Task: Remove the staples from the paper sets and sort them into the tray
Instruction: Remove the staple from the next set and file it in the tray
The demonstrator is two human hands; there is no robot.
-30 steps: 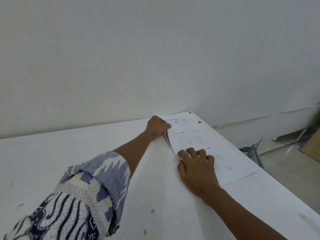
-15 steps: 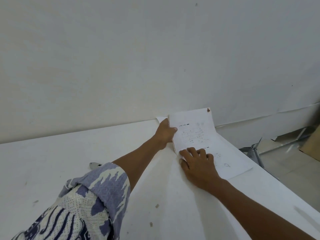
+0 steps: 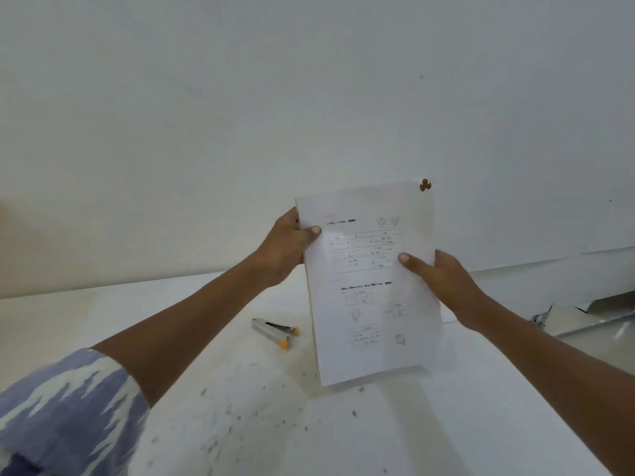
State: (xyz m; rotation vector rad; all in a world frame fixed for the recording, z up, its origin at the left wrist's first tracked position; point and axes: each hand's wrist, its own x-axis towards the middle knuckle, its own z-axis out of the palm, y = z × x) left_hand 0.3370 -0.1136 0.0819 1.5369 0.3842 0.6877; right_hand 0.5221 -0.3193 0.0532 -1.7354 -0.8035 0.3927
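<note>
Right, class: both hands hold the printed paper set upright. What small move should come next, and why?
Probably lay the white printed paper set flat on the white table. The left hand and right hand both grip its side edges, while the silver tool with orange tips lies untouched beside it, so one hand needs freeing.

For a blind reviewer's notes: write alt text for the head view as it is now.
The left hand and right hand hold a printed paper set upright by its side edges, thumbs on the front. A silver and orange tool lies on the white table to the left of it, with a plain wall behind.
</note>
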